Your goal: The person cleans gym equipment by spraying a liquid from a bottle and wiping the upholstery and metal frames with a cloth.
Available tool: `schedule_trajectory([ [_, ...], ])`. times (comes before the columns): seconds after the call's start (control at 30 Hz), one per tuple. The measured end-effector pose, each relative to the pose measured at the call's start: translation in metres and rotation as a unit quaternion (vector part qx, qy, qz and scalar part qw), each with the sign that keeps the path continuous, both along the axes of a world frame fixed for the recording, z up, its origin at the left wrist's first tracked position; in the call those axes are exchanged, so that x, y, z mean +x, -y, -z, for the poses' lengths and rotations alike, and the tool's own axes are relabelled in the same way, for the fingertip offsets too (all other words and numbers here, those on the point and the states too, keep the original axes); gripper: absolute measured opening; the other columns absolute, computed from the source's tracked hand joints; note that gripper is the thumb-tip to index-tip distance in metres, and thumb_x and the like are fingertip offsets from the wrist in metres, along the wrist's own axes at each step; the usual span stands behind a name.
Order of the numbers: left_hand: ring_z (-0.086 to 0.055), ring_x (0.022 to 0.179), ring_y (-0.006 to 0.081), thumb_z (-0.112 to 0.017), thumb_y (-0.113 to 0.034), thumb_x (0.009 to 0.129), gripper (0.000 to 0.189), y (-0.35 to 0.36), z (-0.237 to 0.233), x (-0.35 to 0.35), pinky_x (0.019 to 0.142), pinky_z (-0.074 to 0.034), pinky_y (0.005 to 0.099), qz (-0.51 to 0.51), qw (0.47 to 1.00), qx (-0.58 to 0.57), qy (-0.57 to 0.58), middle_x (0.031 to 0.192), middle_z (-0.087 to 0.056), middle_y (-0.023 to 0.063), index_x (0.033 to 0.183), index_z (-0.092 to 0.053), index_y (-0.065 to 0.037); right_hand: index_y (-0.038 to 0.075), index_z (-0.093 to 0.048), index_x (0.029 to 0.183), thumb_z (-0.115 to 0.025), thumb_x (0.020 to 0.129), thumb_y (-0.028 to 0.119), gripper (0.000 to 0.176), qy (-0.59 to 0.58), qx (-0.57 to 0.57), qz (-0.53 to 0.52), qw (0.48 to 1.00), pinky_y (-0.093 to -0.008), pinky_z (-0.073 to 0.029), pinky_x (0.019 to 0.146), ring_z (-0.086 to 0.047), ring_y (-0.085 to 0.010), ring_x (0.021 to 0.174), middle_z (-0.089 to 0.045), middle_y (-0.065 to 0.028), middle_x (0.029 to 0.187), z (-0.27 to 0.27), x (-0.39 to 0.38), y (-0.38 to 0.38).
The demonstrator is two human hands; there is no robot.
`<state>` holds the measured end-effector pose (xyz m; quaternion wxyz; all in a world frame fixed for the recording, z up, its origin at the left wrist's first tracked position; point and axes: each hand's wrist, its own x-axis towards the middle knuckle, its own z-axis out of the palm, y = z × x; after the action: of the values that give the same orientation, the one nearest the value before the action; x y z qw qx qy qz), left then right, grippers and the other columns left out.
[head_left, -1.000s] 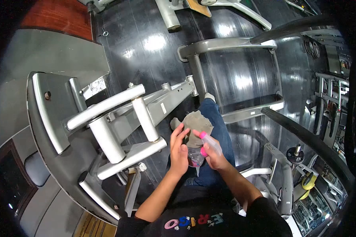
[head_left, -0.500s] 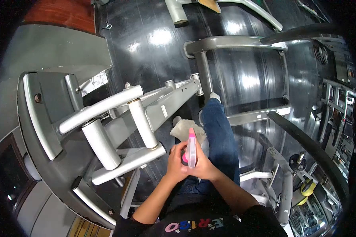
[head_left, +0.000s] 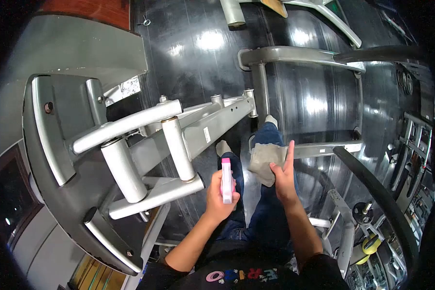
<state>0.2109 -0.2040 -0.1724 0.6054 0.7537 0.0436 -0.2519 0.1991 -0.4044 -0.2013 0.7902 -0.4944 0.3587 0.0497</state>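
My left hand is closed around a spray bottle, seen from above, with a pink nozzle tip and a pale, clear-looking top. The bottle's lower part is hidden by the hand. To its right, my right hand grips a grey cloth between thumb and fingers, with one finger stretched out past the cloth's edge. The cloth hangs over my jeans-covered leg, apart from the bottle. Left of both hands stands a grey metal exercise-machine frame with silver tubes; neither hand touches it.
A large dark plate with silver bars belongs to the machine at left. A tubular floor frame lies ahead and right. A long black bar slants along the right side, near a weight stand. The dark floor is shiny.
My hands were together at the bottle and have separated. The right hand has moved right with the cloth, while the left keeps the bottle. The view has shifted slightly.
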Motion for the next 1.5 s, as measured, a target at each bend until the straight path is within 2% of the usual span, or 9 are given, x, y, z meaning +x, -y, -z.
schedule_trajectory([
  [0.43,-0.057,0.082,0.0198,-0.061,-0.049,0.091,0.063,0.024,0.0,0.002,0.083,-0.054,0.0424,-0.152,0.985,-0.01,0.075,0.087,-0.052,0.0099,0.119,-0.035,0.0,0.0,-0.048,0.13,-0.055,0.096,0.017,0.039,-0.006,0.225,0.134,0.965,-0.0386,-0.036,0.106,-0.05,-0.0219,0.123,-0.055,-0.0096,0.129,0.042,0.037,-0.013],
  [0.73,-0.061,0.082,0.0205,-0.054,-0.057,0.091,0.063,0.028,0.017,-0.004,0.084,-0.054,0.0444,-0.228,0.972,-0.057,-0.007,0.085,-0.055,0.009,0.116,-0.039,-0.001,0.007,-0.049,0.132,-0.048,0.101,0.024,0.036,0.004,0.139,0.038,0.99,-0.0306,-0.037,0.1,-0.052,-0.0145,0.116,-0.056,-0.0039,0.128,0.061,0.07,-0.072],
  [0.9,-0.064,0.092,0.0295,-0.062,-0.069,0.079,0.082,0.011,-0.02,-0.022,0.09,-0.049,0.0489,-0.218,0.945,-0.215,-0.115,0.087,-0.058,0.0062,0.126,-0.036,-0.007,0.012,-0.055,0.131,-0.046,0.099,0.023,0.035,0.147,-0.107,-0.186,0.966,-0.0487,-0.011,0.117,-0.013,-0.0399,0.146,-0.032,-0.0138,0.153,0.067,0.064,-0.106],
  [1.1,-0.065,0.092,0.0326,-0.061,-0.073,0.074,0.087,-0.016,-0.074,-0.022,0.098,-0.043,0.0524,-0.175,0.914,-0.351,-0.102,0.085,-0.06,0.0071,0.128,-0.036,-0.01,0.014,-0.049,0.139,-0.061,0.09,0.028,0.052,0.318,-0.277,-0.299,0.856,-0.0531,-0.01,0.117,-0.014,-0.0434,0.145,-0.025,-0.015,0.156,0.028,0.069,-0.123],
  [1.2,-0.065,0.088,0.0319,-0.054,-0.076,0.078,0.086,-0.029,-0.066,-0.01,0.094,-0.046,0.0522,-0.183,0.948,-0.253,-0.058,0.083,-0.059,0.0076,0.126,-0.034,-0.008,0.005,-0.027,0.148,-0.057,0.091,0.028,0.069,0.235,-0.305,-0.206,0.9,-0.0536,-0.011,0.116,-0.016,-0.0398,0.145,-0.027,-0.0145,0.155,0.082,0.071,-0.121],
  [1.3,-0.065,0.088,0.0314,-0.054,-0.076,0.079,0.085,-0.036,-0.066,-0.004,0.095,-0.045,0.0514,-0.168,0.959,-0.218,-0.07,0.083,-0.058,0.0071,0.126,-0.034,-0.008,0.005,-0.043,0.141,-0.05,0.094,0.015,0.049,0.008,-0.249,-0.216,0.944,-0.0555,-0.012,0.116,-0.026,-0.0382,0.142,-0.028,-0.0157,0.154,0.158,0.083,-0.092],
  [1.37,-0.065,0.088,0.0305,-0.053,-0.075,0.079,0.084,-0.038,-0.061,-0.008,0.095,-0.045,0.0514,-0.166,0.957,-0.226,-0.081,0.083,-0.057,0.0069,0.127,-0.034,-0.008,0.01,-0.049,0.138,-0.052,0.09,0.008,0.048,0.123,-0.126,-0.121,0.977,-0.0594,-0.009,0.115,-0.023,-0.0397,0.143,-0.027,-0.014,0.154,0.122,0.09,-0.102],
  [1.43,-0.065,0.092,0.029,-0.061,-0.074,0.075,0.092,-0.04,-0.052,-0.027,0.097,-0.044,0.0477,-0.197,0.949,-0.227,-0.094,0.086,-0.058,0.0059,0.129,-0.03,-0.006,0.009,-0.045,0.141,-0.055,0.084,0.006,0.058,0.273,-0.246,-0.252,0.895,-0.0583,-0.009,0.116,-0.019,-0.0406,0.144,-0.027,-0.0177,0.153,0.043,0.088,-0.118],
  [1.5,-0.066,0.095,0.0301,-0.063,-0.072,0.076,0.077,-0.041,-0.052,-0.039,0.097,-0.045,0.0488,-0.117,0.976,-0.181,-0.013,0.088,-0.064,0.0109,0.101,-0.056,0.0,0.009,-0.038,0.145,-0.058,0.078,0.008,0.07,0.359,-0.315,-0.296,0.827,-0.0531,-0.009,0.118,-0.015,-0.0403,0.146,-0.025,-0.0196,0.154,0.015,0.074,-0.133],
])
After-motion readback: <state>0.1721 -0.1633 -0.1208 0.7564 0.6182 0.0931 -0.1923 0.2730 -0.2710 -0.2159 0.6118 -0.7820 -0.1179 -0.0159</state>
